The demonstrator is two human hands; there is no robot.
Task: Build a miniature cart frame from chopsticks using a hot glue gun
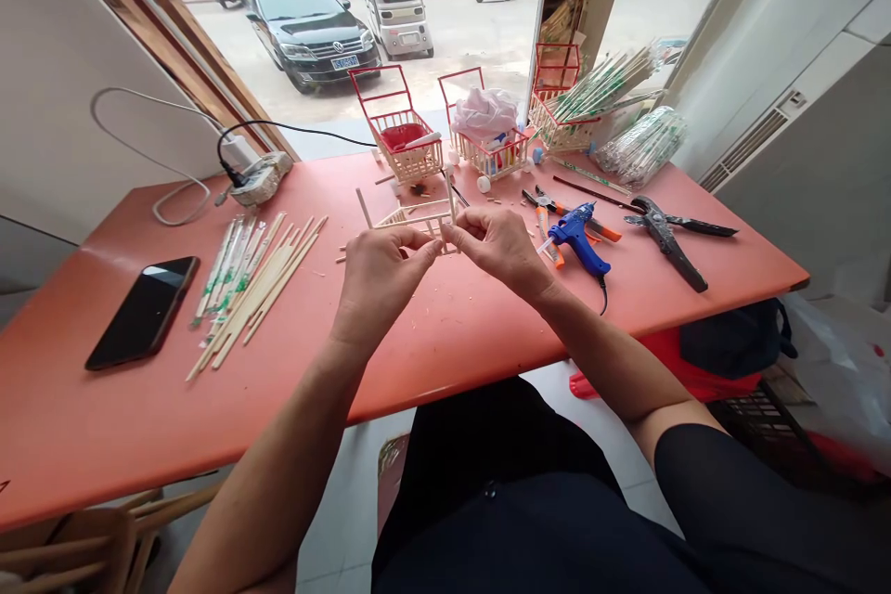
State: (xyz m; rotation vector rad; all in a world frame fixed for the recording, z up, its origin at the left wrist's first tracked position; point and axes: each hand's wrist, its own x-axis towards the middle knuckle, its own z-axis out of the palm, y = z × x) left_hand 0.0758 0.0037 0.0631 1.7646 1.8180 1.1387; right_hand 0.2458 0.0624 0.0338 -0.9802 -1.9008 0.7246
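Stick frame (418,221), a small lattice of pale wooden sticks, hangs just above the counter (445,334), midway along it and towards its far edge, the left hand (380,274) pinching its near rail and the right hand (501,246) pinching an upright stick at its right end, both closed on it by thumb and fingertips. I judge the join wants the upright held square and steady, fingertips off any glue; the glue gun (581,237) lies just beside the right hand. Only the black car (306,23) outside shows a mark, a Volkswagen badge; its blue plate is too small to read
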